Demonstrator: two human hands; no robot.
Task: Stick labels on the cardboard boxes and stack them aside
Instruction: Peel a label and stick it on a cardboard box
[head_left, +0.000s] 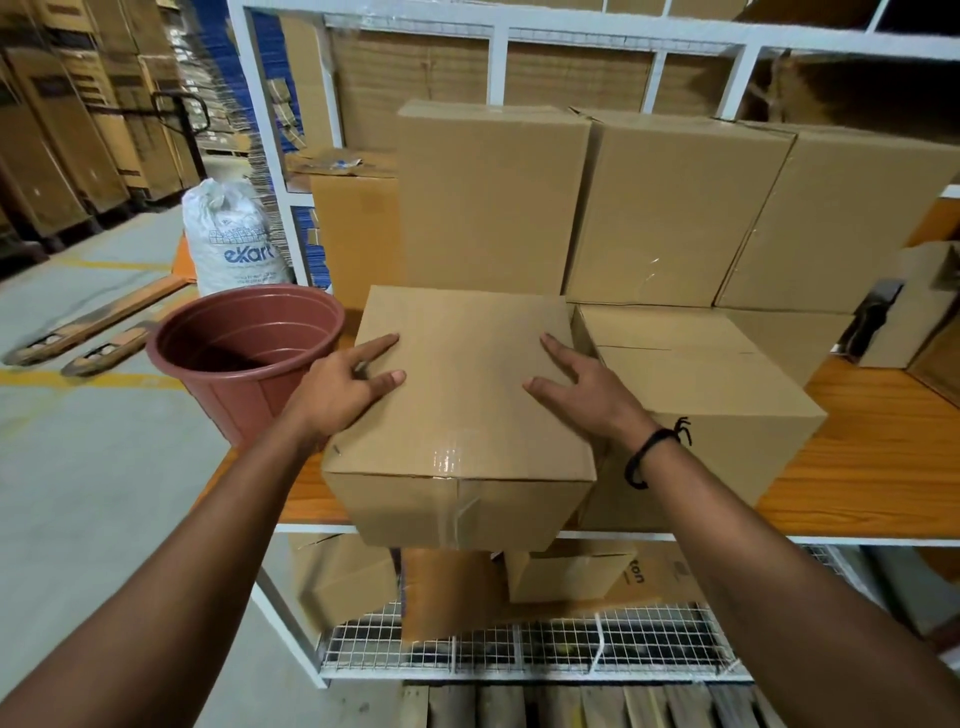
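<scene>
**Q:** Grip state?
**A:** I log left hand (340, 389) and right hand (584, 397), fingers (382, 345) spread flat, grasping nothing, resting on top of the cardboard box (462, 358).
**Q:** Box location?
**A:** Front edge of the table (872, 457), overhanging it, touching a second box (701, 374); taller boxes (493, 197) behind.

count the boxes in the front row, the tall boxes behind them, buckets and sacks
front boxes: 2
tall boxes behind: 3
buckets: 1
sacks: 1
total: 7
</scene>
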